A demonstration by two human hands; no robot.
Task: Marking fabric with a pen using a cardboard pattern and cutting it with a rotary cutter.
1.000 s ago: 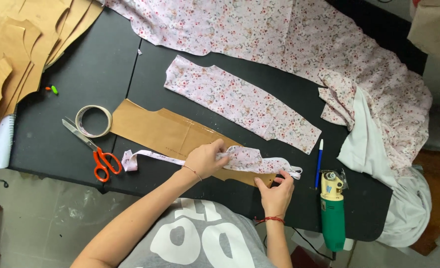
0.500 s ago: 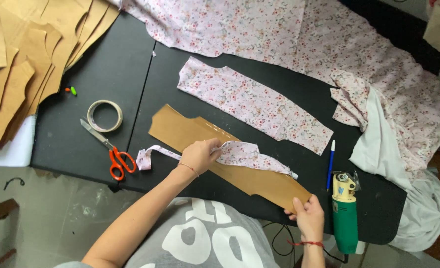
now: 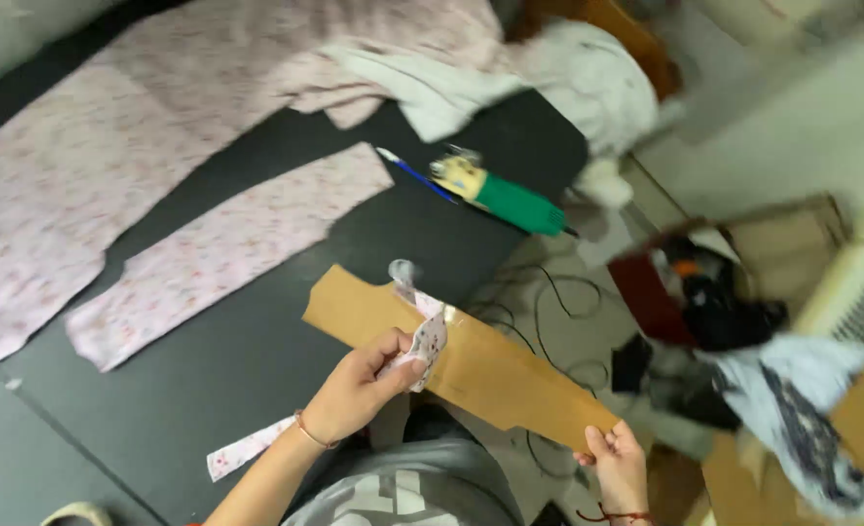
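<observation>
While the black table [image 3: 257, 360] spreads out beyond both hands, floral fabric [image 3: 110, 146] covers its far side, well up and left of the left hand [image 3: 359, 390], and a cut floral panel [image 3: 227, 248] lies nearer, just above and left of that hand. Between the hands runs a long brown card pattern [image 3: 480, 365], lifted off the table edge; the right hand [image 3: 619, 468] pinches its lower right end with the fingers closed on the card. Over the pattern's upper part the left hand is clenched around a narrow floral strip [image 3: 422, 341], whose loose tail hangs down past the wrist to the left. Far above the right hand lie a green cutter [image 3: 510, 195] and a blue pen [image 3: 414, 175], side by side
</observation>
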